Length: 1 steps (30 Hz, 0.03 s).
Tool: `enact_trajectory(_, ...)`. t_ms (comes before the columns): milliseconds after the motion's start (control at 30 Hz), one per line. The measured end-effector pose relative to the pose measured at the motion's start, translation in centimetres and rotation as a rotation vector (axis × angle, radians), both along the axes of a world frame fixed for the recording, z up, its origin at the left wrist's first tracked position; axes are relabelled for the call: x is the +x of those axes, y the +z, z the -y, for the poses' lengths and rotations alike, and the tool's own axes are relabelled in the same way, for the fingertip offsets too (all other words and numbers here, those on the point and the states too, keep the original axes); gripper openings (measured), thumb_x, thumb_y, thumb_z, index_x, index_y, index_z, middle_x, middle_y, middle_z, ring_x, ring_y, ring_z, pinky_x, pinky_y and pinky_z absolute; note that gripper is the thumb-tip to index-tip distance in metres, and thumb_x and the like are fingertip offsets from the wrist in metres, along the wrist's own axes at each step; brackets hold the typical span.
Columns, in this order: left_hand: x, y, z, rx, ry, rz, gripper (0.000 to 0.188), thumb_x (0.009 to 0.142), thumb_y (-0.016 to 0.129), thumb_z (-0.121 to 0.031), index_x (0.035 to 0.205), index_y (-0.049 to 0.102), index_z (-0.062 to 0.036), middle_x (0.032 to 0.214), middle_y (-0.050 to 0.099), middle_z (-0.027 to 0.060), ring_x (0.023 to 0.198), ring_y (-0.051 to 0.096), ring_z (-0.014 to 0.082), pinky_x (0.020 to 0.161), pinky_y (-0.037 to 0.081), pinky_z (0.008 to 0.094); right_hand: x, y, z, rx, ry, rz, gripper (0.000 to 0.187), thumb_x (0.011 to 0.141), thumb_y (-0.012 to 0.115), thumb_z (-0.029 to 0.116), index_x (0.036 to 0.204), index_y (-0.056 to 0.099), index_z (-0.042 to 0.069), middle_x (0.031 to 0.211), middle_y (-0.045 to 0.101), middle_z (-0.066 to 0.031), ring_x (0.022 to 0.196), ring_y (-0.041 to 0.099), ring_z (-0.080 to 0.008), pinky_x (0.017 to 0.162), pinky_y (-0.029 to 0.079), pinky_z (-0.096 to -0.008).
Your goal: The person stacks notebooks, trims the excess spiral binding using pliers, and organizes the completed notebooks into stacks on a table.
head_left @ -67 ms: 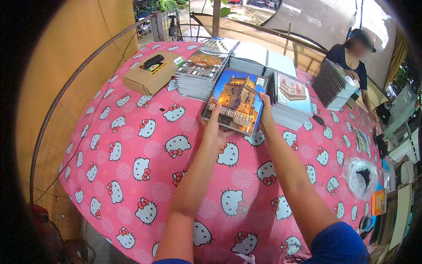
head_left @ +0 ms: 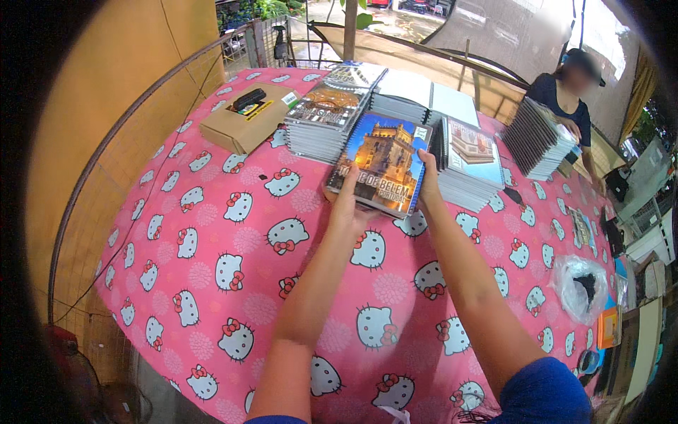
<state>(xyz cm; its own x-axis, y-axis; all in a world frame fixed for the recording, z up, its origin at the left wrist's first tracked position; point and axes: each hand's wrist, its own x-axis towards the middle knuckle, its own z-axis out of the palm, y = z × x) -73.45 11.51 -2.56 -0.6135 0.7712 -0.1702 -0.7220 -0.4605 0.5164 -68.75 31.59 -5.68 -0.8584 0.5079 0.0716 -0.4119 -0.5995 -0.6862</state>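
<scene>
Both hands grip a small stack of notebooks (head_left: 381, 164): the left hand (head_left: 346, 201) clamps its near edge, the right hand (head_left: 428, 180) its right side. The stack sits over the pink tablecloth (head_left: 233, 247), between taller notebook piles (head_left: 326, 116).

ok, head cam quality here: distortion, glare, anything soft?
Head view: heavy fisheye, the table edges bow, black vignette round the rim. Daylight blows out the top right. The notebook between left hand and right hand is sharp; the seated person behind is soft.
</scene>
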Motion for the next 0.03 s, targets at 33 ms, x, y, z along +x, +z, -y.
enact_trajectory(33,-0.75,-0.12,0.53,-0.028,0.036,0.005,0.075,0.075,0.073,-0.046,0.133,0.036,-0.0174,0.129,0.047,0.0078,0.120,0.043,0.0318,0.095,0.034,0.0667,-0.29,1.68,2.78,-0.036,0.174,-0.035,0.059,0.078,0.060,0.033,0.124,0.037,0.004,0.115,0.050,-0.0216,0.099,0.059,-0.0306,0.082,0.054,-0.0401)
